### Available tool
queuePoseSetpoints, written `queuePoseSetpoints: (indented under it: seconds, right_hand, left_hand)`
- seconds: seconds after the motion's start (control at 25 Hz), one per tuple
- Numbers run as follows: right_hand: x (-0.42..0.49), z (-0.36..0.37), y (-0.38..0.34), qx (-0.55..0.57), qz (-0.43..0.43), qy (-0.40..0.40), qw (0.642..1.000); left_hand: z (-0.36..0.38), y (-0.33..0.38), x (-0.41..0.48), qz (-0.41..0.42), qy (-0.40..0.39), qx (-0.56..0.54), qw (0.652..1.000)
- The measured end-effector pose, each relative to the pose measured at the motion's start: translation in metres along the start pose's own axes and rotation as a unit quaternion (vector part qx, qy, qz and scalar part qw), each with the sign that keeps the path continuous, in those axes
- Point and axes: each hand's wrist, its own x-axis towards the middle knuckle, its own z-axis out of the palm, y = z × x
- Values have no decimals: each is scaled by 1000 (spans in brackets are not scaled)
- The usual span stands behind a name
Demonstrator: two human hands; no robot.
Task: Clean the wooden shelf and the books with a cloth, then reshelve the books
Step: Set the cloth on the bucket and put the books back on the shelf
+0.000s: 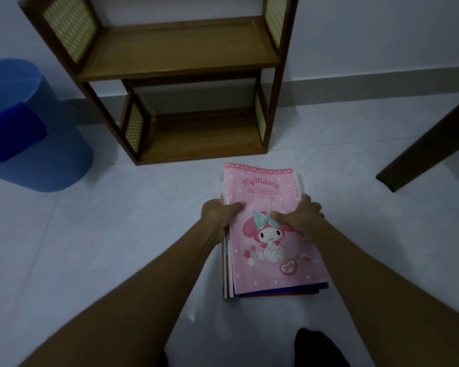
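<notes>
A stack of thin books [270, 250], topped by a pink cartoon-rabbit cover, lies on the pale tiled floor in front of me. My left hand [217, 215] grips the stack's left edge, thumb on the pink cover and fingers curled under the side. My right hand [300, 218] grips the right edge the same way, thumb across the cover. The brown wooden shelf [186, 62] with woven side panels stands against the wall just beyond the stack; both its tiers hold nothing. A dark blue cloth [13, 133] hangs over the rim of a blue bucket at left.
The blue plastic bucket [51, 165] stands on the floor left of the shelf. A dark wooden furniture leg [421, 154] slants in from the right. Dark cloth on my knees [316, 348] shows at the bottom edge.
</notes>
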Motion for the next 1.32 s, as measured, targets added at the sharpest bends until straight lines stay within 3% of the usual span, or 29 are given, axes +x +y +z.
queuePoseSetpoints:
  seconds: [0.16,0.48,0.56,0.68,0.76,0.88,1.16,1.32]
  right_hand:
    - [6,-3,8,13,-5,0,1000]
    - [20,-8,29,143,-37,-43,988]
    - [5,-21,24,238,-74,-60,967]
    - [-8,-44,22,410,-114,-152,892]
    - [-16,-65,12,465,-138,-191,853]
    - [-29,-92,-15,433,-194,-219,852]
    - [-53,-95,-54,365,-269,-162,877]
    - [-54,-96,-46,340,-296,-218,866]
  left_hand:
    - [5,1,-1,25,-54,-8,998]
    - [7,-1,-10,101,-71,27,992]
    - [3,3,-14,105,-112,4,988]
    - [-4,14,-21,113,-179,-38,977]
    - [-10,24,-26,128,-208,-62,968]
    - [-19,43,-32,177,-218,-53,958]
    - [-36,59,-23,321,-121,41,939]
    - [-39,52,-30,341,-155,59,925]
